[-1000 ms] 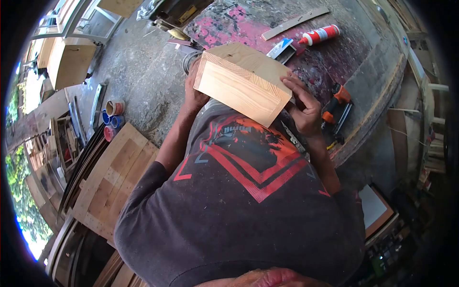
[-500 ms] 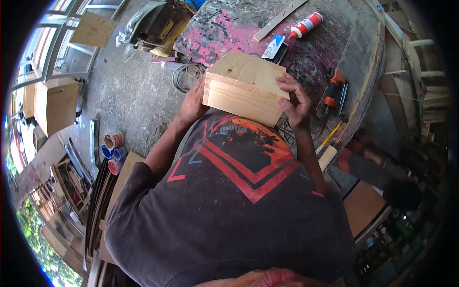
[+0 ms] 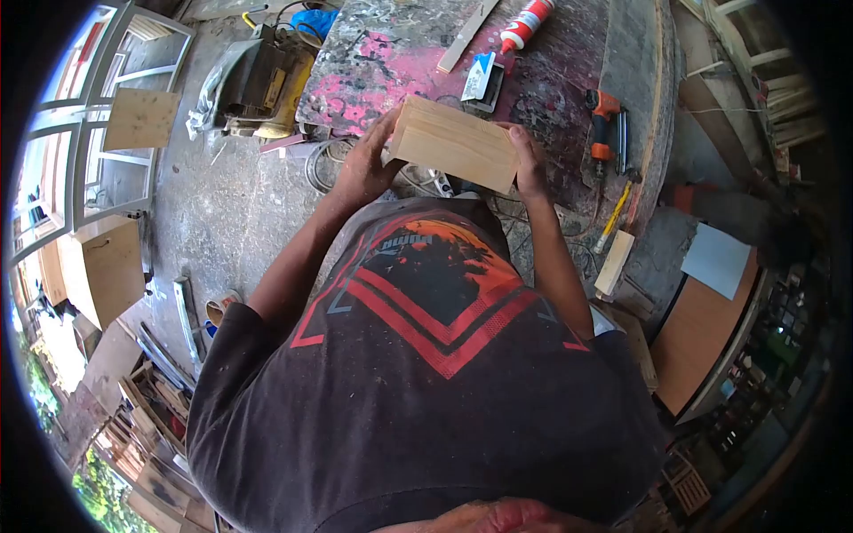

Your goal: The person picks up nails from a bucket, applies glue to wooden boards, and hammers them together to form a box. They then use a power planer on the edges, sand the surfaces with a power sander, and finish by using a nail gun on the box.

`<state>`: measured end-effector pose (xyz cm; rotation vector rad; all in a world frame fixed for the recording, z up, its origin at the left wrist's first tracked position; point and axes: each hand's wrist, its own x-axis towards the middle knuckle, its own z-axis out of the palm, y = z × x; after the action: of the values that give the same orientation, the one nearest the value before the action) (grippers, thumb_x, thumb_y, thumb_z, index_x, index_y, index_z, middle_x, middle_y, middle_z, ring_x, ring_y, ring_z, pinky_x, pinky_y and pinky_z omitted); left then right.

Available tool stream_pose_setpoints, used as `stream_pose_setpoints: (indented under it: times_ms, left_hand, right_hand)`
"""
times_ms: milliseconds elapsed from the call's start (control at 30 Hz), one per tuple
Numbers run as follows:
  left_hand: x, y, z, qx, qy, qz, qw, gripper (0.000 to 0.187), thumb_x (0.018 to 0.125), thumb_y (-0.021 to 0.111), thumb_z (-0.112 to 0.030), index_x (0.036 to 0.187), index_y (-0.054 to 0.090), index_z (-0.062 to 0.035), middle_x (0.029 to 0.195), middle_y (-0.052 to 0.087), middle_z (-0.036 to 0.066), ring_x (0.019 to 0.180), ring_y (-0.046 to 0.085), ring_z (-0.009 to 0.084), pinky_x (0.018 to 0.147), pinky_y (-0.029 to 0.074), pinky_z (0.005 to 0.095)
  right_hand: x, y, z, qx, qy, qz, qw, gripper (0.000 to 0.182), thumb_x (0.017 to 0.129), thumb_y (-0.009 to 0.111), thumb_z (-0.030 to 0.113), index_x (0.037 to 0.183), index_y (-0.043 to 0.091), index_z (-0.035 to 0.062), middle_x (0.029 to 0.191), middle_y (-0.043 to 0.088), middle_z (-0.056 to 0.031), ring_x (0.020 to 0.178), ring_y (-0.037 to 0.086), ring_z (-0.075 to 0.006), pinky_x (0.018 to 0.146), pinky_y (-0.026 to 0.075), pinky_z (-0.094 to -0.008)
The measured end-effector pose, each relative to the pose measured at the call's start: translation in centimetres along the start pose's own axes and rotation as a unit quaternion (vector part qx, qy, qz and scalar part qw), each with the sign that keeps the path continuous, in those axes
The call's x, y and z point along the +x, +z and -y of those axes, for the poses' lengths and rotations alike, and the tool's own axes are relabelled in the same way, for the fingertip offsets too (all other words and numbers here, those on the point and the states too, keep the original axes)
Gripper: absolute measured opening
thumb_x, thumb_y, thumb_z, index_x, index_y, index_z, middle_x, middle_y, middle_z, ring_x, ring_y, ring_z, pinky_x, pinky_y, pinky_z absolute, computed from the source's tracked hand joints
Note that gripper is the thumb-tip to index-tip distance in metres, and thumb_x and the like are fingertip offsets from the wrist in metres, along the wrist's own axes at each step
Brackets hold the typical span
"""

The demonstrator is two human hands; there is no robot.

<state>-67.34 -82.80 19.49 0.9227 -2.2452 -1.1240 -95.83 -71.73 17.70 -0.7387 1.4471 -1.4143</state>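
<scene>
Wooden box (image 3: 455,145) tipped flatter, gripped at both ends.

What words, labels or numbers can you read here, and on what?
Nothing reads clearly.
Shirt: a word sits upside down above the red print, too blurred to read.
Glue bottle: red and white label, text too small.
Blue and white card: print illegible.
Wood block: no writing.

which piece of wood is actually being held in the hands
The wide pine board, gripped at its ends by the left hand and right hand. The thin strip and small block lie untouched on the table.
</scene>
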Motion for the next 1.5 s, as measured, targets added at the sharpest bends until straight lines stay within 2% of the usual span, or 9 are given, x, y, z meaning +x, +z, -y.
stream_pose_setpoints:
  times_ms: [400,533,633,767,1000,1167,1233,1300,1500]
  left_hand:
    - [3.5,4.2,2.7,0.033,0.029,-0.110,0.993,0.054,0.089,0.064,-0.010,0.141,0.051,-0.0043,0.136,0.053,0.024,0.126,0.050,0.0429,0.106,0.042,0.0493]
    - [2.4,5.7,4.0,0.094,0.012,-0.121,0.988,0.048,0.089,0.062,-0.008,0.136,0.055,-0.0028,0.134,0.055,0.024,0.125,0.051,0.0426,0.105,0.044,0.0497]
    - [2.6,4.6,3.1,0.132,-0.036,-0.081,0.987,0.052,0.087,0.065,-0.007,0.138,0.055,-0.0035,0.136,0.055,0.024,0.126,0.052,0.0432,0.106,0.045,0.0489]
    - [1.4,3.8,3.1,0.160,-0.103,-0.062,0.980,0.065,0.084,0.073,-0.009,0.144,0.049,-0.0028,0.140,0.052,0.026,0.131,0.049,0.0431,0.109,0.043,0.0491]
    - [-0.5,3.7,-3.0,0.151,-0.218,-0.103,0.959,0.077,0.082,0.077,-0.012,0.149,0.042,-0.0033,0.143,0.048,0.026,0.133,0.047,0.0435,0.111,0.041,0.0482]
    - [0.0,6.6,-1.2,-0.006,-0.262,-0.140,0.955,0.064,0.083,0.080,-0.021,0.137,0.052,-0.0011,0.134,0.055,0.023,0.125,0.054,0.0400,0.105,0.045,0.0463]
    - [-0.1,6.1,-0.7,0.027,-0.263,-0.125,0.956,0.063,0.083,0.080,-0.021,0.136,0.053,-0.0010,0.134,0.055,0.023,0.126,0.054,0.0402,0.105,0.045,0.0468]
    - [-0.1,5.0,-1.3,0.118,-0.244,-0.097,0.958,0.064,0.083,0.079,-0.019,0.139,0.052,-0.0034,0.138,0.053,0.024,0.127,0.053,0.0426,0.106,0.045,0.0496]
    - [-3.2,5.5,6.9,0.196,-0.209,-0.008,0.958,0.064,0.085,0.075,-0.027,0.140,0.052,-0.0041,0.134,0.058,0.029,0.125,0.055,0.0460,0.105,0.046,0.0507]
  right_hand:
    - [3.0,-2.6,-0.5,-0.215,-0.035,0.015,0.976,0.055,0.108,0.040,0.050,0.114,0.066,0.0014,0.105,0.068,-0.0081,0.100,0.063,-0.0188,0.092,0.048,-0.0347]
    - [3.2,-6.7,-1.3,-0.085,0.072,-0.070,0.991,0.053,0.105,0.049,0.049,0.120,0.064,0.0008,0.113,0.070,-0.0141,0.110,0.066,-0.0285,0.098,0.047,-0.0400]
    - [6.3,-16.2,-3.0,-0.455,0.029,-0.164,0.875,0.057,0.099,0.059,0.047,0.129,0.058,-0.0011,0.114,0.068,-0.0175,0.115,0.063,-0.0330,0.097,0.049,-0.0432]
    - [10.9,-26.4,-4.9,-0.615,0.086,-0.268,0.736,0.060,0.092,0.070,0.038,0.127,0.051,-0.0079,0.123,0.062,-0.0277,0.118,0.060,-0.0423,0.097,0.049,-0.0528]
    - [18.8,-34.5,-17.1,-0.595,-0.014,-0.241,0.766,0.069,0.087,0.076,0.039,0.132,0.050,-0.0062,0.134,0.057,-0.0307,0.125,0.056,-0.0463,0.104,0.046,-0.0498]
    - [18.0,-35.8,-8.2,-0.595,0.062,-0.144,0.788,0.051,0.088,0.069,0.040,0.110,0.064,-0.0050,0.108,0.070,-0.0271,0.104,0.069,-0.0406,0.086,0.053,-0.0483]
    - [16.3,-36.5,-4.7,-0.504,0.148,-0.189,0.830,0.037,0.087,0.069,0.029,0.105,0.068,-0.0039,0.103,0.071,-0.0234,0.095,0.070,-0.0412,0.078,0.056,-0.0471]
    - [11.5,-36.3,-1.2,-0.156,0.160,-0.210,0.952,0.032,0.090,0.072,0.028,0.107,0.067,0.0015,0.084,0.066,-0.0096,0.071,0.065,-0.0241,0.063,0.054,-0.0394]
    - [-4.5,-23.2,4.9,0.023,0.131,-0.255,0.958,0.029,0.094,0.071,0.028,0.108,0.062,0.0034,0.070,0.052,-0.0007,0.057,0.052,-0.0134,0.053,0.048,-0.0332]
